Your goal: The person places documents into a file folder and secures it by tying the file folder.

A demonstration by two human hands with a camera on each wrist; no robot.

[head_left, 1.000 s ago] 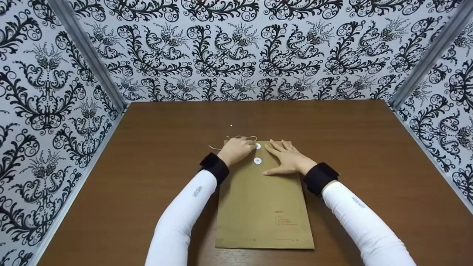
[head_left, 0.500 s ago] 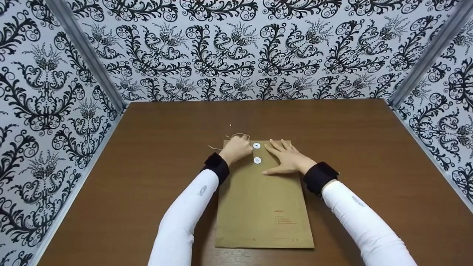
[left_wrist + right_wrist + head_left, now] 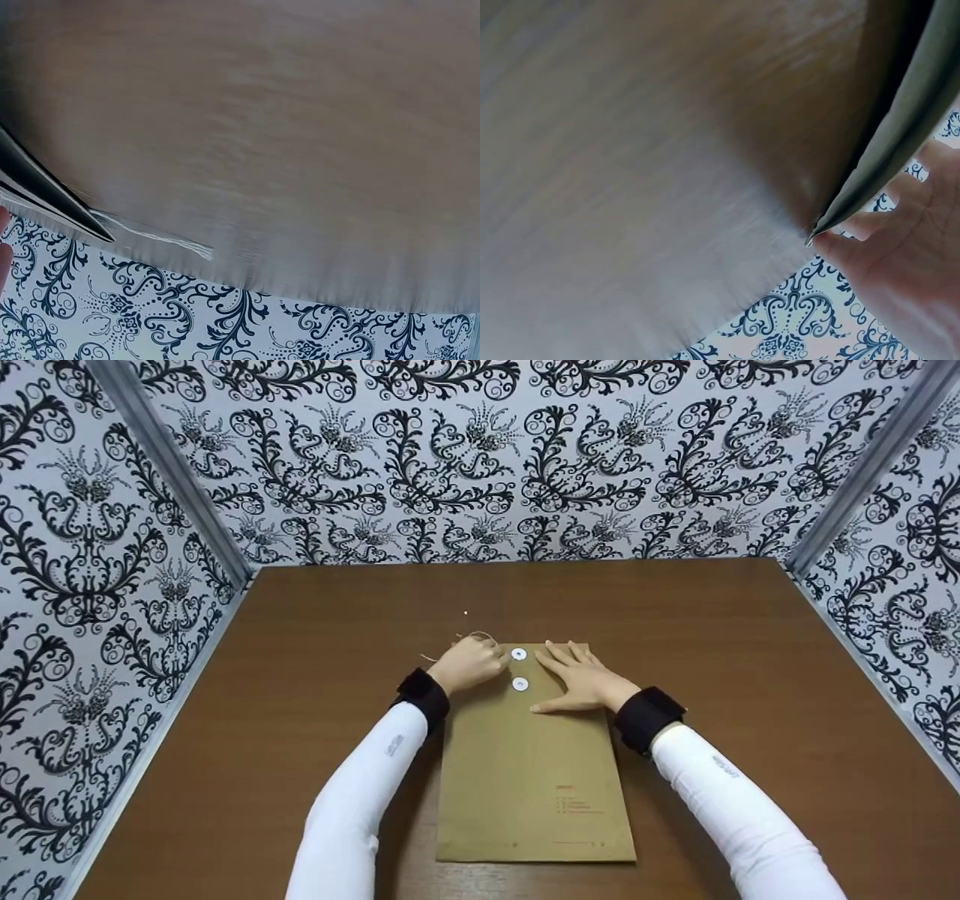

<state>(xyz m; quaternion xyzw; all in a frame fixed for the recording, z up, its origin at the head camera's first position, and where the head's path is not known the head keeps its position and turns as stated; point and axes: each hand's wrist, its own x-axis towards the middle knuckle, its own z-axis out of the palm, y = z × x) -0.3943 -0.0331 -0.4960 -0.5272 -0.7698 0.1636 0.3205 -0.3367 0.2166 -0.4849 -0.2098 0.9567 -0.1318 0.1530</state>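
A brown paper envelope with red print lies on the wooden table. Two white paper discs, an upper disc and a lower disc, sit near its top edge. My left hand is over the top left corner, its curled fingers pinching a thin string that loops out beyond them. A frayed end of the string lies on the table in the left wrist view. My right hand presses the envelope's top right part with spread fingers; the right wrist view shows its palm beside the envelope edge.
A tiny white speck is on the table behind the envelope. Walls with black and white scroll patterns enclose the table at the back and both sides, with grey corner posts.
My left hand has drawn away from the upper disc to the left, its fingers curling in, and the string loop has shifted left with it. The right hand stays in place on the envelope.
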